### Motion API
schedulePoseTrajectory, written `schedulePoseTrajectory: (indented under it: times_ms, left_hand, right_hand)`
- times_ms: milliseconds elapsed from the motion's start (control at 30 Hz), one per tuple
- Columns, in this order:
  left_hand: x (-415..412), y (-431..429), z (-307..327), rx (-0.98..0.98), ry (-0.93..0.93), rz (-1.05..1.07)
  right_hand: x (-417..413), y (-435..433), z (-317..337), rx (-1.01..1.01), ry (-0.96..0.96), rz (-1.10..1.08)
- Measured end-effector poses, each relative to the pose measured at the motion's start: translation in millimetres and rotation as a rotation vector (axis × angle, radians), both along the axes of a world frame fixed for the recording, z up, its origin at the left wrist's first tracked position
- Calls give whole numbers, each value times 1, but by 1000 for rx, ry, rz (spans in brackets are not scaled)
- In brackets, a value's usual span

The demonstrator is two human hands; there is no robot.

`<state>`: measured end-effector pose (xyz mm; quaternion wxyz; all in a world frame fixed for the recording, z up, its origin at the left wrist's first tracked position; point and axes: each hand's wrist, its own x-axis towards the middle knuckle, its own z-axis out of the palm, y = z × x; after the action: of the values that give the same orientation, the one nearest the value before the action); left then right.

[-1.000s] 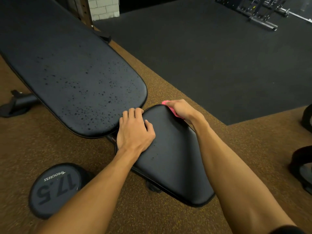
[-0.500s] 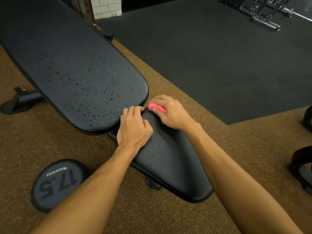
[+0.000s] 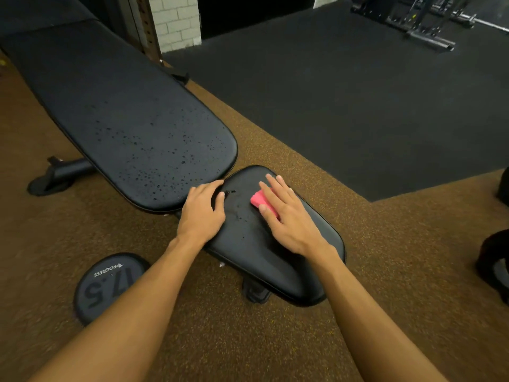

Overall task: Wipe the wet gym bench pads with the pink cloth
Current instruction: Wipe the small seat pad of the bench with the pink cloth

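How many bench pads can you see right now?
2: the long back pad, dotted with droplets, and the smaller seat pad nearer, under the pink cloth. A dark surface at top left may be another.

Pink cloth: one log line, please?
right hand: presses pink cloth on seat pad | left hand: rests on seat pad | back pad: droplets
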<state>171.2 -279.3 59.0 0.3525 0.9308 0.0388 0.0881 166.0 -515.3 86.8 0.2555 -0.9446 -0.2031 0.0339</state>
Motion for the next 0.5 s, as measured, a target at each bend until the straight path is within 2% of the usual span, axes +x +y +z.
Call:
schedulePoseTrajectory:
  times_ms: [167,367,433,500]
  left_hand:
    - [-11,-1,-4,-24,-15,87]
    - [-11,0,-2,-29,-17,78]
    - [-12,0,-2,-51,-34,83]
    - [-11,0,-2,-63,-43,84]
  right_hand:
    - [-13,28,-8,26,-40,-74]
    - [-40,13,-12,21,-125,179]
    - [-36,2,-13,25,-146,114]
    - [-25,4,-14,31,-135,-41]
